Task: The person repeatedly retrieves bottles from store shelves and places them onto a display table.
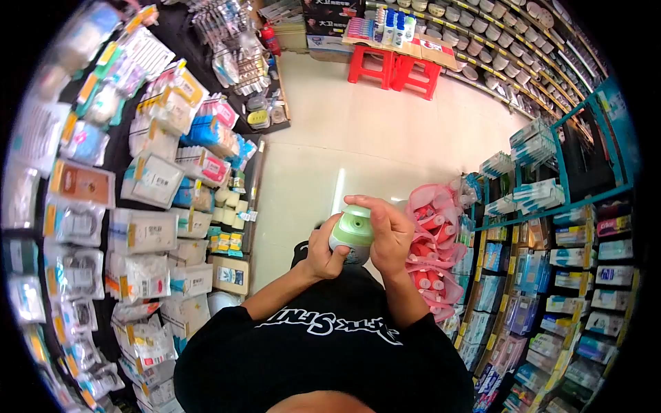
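A light green and white bottle [350, 237] is held in front of my chest, its top facing up toward me. My left hand [322, 249] wraps round its left side, thumb along the lower edge. On the other side, my right hand [391, 235] grips the bottle near its top, index finger reaching over the cap [357, 211]. A small round dark spot shows in the middle of the green top, just below the cap's raised edge. The bottle's lower part is hidden by its top and my hands.
Shelves of packaged goods [148, 232] line my left. Pink-wrapped red bottles [432, 251] and toothpaste-type boxes [527, 272] stand close on my right. Ahead, across the tiled floor [303, 165], are red stools [413, 74] carrying a board with bottles, and bowl shelves [492, 31].
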A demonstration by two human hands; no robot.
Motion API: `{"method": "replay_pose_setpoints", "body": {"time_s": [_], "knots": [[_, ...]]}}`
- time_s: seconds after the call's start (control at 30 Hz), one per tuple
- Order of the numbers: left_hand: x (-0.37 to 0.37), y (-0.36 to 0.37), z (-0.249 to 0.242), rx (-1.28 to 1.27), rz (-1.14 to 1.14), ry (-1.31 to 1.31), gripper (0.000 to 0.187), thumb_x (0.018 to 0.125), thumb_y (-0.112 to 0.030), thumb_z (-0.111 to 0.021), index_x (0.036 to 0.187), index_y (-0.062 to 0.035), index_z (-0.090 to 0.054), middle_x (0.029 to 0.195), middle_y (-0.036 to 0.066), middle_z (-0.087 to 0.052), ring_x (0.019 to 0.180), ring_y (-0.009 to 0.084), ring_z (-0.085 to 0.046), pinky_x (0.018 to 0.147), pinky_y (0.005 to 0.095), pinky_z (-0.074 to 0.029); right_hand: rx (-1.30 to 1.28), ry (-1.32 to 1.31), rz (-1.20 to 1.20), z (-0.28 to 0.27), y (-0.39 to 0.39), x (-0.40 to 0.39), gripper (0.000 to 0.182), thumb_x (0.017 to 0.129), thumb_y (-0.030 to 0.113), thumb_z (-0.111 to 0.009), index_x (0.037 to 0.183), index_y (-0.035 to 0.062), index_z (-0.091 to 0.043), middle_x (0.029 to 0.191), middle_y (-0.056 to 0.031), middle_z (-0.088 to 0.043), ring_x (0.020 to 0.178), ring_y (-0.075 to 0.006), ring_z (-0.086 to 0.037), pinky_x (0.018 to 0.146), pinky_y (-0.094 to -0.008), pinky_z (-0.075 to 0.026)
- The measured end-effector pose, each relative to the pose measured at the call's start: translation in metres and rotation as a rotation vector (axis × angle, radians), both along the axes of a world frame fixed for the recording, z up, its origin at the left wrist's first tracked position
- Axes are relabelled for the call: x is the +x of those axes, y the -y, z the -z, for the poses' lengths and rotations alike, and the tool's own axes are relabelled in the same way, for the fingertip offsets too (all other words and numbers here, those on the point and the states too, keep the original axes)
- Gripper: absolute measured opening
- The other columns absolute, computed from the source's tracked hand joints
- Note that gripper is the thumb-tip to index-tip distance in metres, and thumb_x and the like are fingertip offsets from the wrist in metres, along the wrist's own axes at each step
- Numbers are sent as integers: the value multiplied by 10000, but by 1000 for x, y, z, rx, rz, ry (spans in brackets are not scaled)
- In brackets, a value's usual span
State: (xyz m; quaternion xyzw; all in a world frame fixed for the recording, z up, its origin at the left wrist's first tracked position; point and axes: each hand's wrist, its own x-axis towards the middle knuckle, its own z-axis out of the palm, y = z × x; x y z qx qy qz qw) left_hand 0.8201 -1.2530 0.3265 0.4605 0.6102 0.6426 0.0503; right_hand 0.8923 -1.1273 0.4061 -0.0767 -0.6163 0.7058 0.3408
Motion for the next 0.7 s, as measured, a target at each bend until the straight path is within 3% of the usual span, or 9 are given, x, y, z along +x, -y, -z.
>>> {"method": "replay_pose_setpoints", "body": {"time_s": [0.23,0.33,0.47,0.57,0.7], "knots": [[-123,-125,22,-4,69,162,623,968,-444,-529,1291,85,-463,1034,235,-649,882,344,-678,762,376,-528,51,20,51,27,-114,-121,243,983,123,-510,1070,-51,-657,1154,-174,-655,1064,-207,-606,949,-331,-459],[-179,-176,16,-31,109,188,599,970,-430,-529,1298,67,-464,1040,237,-648,897,358,-677,774,382,-527,31,53,41,25,-170,-176,258,973,121,-513,1151,-39,-610,1211,-177,-621,1090,-210,-588,966,-334,-449],[-254,-253,4,-52,213,217,579,971,-415,-531,1308,50,-462,1057,244,-645,932,373,-675,794,389,-525,-127,154,43,4,-234,-238,314,981,162,-483,1228,-21,-545,1198,-161,-627,1067,-209,-593,955,-335,-457],[-296,-295,2,-100,256,238,607,969,-419,-535,1336,56,-442,1079,250,-644,964,383,-670,829,387,-522,-100,219,42,13,-280,-274,334,986,204,-486,1221,-30,-527,1173,-219,-625,1066,-242,-605,943,-366,-477],[-346,-352,6,-123,244,196,633,970,-422,-536,1356,67,-424,1098,256,-641,978,385,-667,849,386,-518,-32,102,26,25,-339,-324,274,986,149,-459,1172,-25,-562,1132,-175,-646,1042,-222,-604,929,-349,-474]]}}
